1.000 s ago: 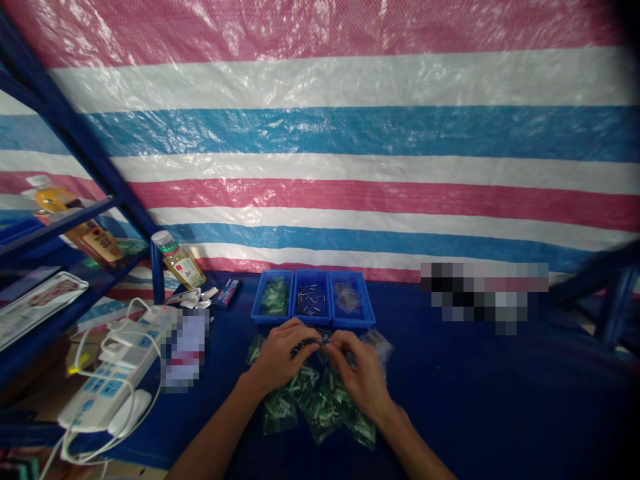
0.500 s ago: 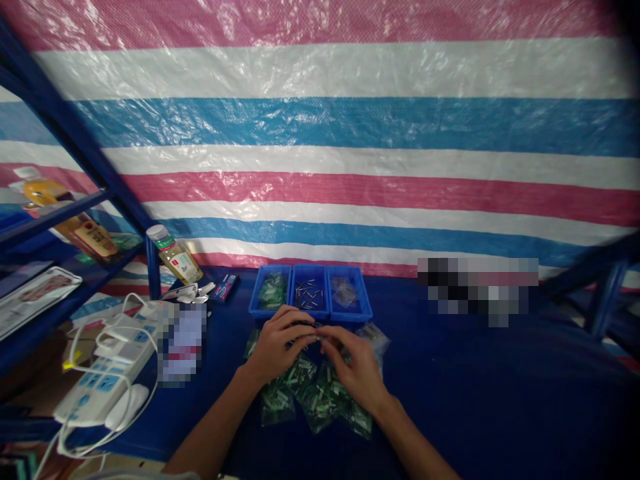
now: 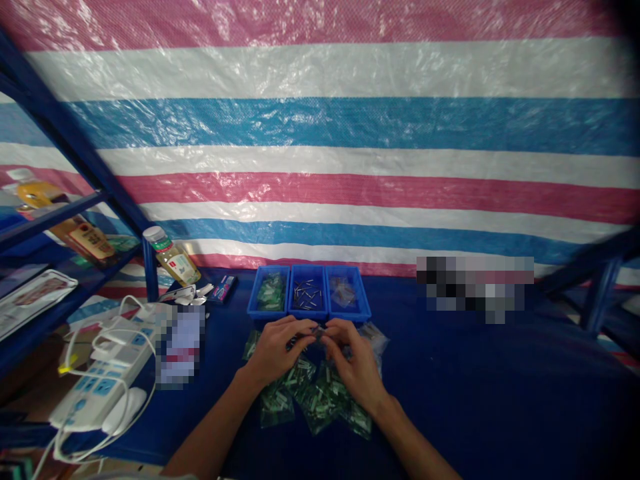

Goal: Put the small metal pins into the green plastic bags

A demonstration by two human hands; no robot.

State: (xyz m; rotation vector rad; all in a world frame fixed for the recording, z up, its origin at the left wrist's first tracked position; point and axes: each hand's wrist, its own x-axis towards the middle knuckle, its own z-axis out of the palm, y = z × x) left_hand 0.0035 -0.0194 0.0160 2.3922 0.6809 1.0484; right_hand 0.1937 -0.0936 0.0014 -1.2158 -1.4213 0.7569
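My left hand (image 3: 280, 347) and my right hand (image 3: 356, 357) meet in front of the blue trays, fingertips close together. Between them they pinch a small clear plastic bag (image 3: 319, 329), mostly covered by the fingers. Some thin dark pieces show beneath the left fingers, too small to name. Below the hands lie several clear bags of green pieces (image 3: 320, 403). Behind stand three blue trays: the left tray (image 3: 253, 312) holds green pieces, the middle tray (image 3: 309, 315) thin metal pins, the right tray (image 3: 367, 310) small clear bags.
At left are a white power strip (image 3: 95, 383) with looped cables, a tilted bottle (image 3: 173, 257) and a small dark blue box (image 3: 223, 289). A blue metal frame (image 3: 150, 267) borders the dark blue table (image 3: 475, 400). A striped plastic sheet (image 3: 350, 160) hangs behind. Blurred patches hide two items.
Both hands stay over the bags. The right fingers have drawn slightly apart from the left, and more of the small clear bag shows between them. The view has shifted a little.
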